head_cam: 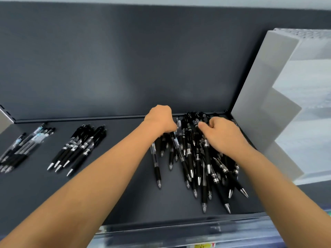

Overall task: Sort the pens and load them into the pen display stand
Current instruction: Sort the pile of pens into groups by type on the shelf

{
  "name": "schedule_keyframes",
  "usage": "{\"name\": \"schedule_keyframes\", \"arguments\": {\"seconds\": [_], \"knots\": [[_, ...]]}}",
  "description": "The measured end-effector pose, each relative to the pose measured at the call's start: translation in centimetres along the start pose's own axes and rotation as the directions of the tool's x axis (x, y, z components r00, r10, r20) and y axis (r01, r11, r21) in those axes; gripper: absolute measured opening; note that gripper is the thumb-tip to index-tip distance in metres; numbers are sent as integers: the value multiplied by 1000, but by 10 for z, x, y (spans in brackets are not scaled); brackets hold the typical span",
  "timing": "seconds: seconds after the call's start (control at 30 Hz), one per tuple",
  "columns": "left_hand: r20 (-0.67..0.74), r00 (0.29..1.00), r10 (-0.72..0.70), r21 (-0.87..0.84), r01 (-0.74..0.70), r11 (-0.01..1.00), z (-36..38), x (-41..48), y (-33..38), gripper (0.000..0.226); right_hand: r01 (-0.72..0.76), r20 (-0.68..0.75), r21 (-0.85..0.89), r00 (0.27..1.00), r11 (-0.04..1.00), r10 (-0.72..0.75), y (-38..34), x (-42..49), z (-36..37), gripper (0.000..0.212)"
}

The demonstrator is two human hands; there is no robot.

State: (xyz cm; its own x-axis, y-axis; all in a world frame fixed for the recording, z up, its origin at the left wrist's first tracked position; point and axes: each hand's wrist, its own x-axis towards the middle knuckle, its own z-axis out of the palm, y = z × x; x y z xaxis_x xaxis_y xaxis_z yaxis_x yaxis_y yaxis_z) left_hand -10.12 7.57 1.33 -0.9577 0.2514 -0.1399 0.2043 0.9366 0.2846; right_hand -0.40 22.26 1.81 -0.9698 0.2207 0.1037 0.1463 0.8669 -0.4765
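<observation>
A big heap of black retractable pens (198, 158) lies on the dark shelf (116, 185) at the right, tips pointing toward me. My left hand (159, 119) is curled over the heap's far left end, gripping pens there. My right hand (220, 133) is over the heap's far right part, thumb and fingers pinching a pen's upper end. Two sorted groups lie to the left: black pens with silver tips (78, 147), and clear-barrelled pens (23, 145) at the far left.
A white stepped display stand (265, 97) rises against the shelf's right end. The dark back panel (125, 59) closes the shelf behind. A clear price rail (197, 228) runs along the front edge.
</observation>
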Motion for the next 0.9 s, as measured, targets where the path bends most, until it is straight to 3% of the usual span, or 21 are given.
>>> {"name": "schedule_keyframes", "arguments": {"seconds": [0.1, 0.2, 0.3, 0.4, 0.47, 0.53, 0.6, 0.67, 0.77, 0.9], "knots": [[64, 997, -42, -47, 45, 998, -5, 3, 2, 18, -90, 39, 241, 996, 966, 84, 4, 4, -8, 40], [167, 981, -103, -86, 119, 989, -11, 5, 4, 18, -175, 94, 489, 984, 854, 148, 6, 3, -13, 33], [223, 965, -139, -135, 171, 976, -11, 6, 2, 22, -168, 95, 560, 986, 811, 139, 8, 1, -14, 35], [219, 968, -125, -145, 158, 977, -7, 7, 0, 15, -127, 45, 530, 992, 838, 122, 7, -1, -14, 36], [182, 980, -83, -50, 93, 994, -6, 5, 1, 9, -136, 46, 508, 990, 851, 130, 6, -1, -13, 39], [195, 980, -39, 16, 36, 999, -6, 6, 1, 17, -209, 145, 586, 978, 783, 153, 6, -2, -14, 33], [238, 971, 12, -122, 17, 992, -10, 9, -3, 24, -319, 275, 699, 946, 640, 171, 6, -4, -18, 24], [217, 972, 89, -389, 3, 921, -17, 7, -6, 27, -363, 321, 718, 930, 593, 182, 8, -5, -23, 19], [191, 965, 180, -659, -10, 752, -21, -8, -1, 20, -299, 223, 588, 953, 752, 204, 17, -5, -27, 8], [162, 966, 203, -812, 14, 583, -19, -23, 14, 2, -143, 156, 179, 981, 973, 116, 31, -10, -30, 19]]}}
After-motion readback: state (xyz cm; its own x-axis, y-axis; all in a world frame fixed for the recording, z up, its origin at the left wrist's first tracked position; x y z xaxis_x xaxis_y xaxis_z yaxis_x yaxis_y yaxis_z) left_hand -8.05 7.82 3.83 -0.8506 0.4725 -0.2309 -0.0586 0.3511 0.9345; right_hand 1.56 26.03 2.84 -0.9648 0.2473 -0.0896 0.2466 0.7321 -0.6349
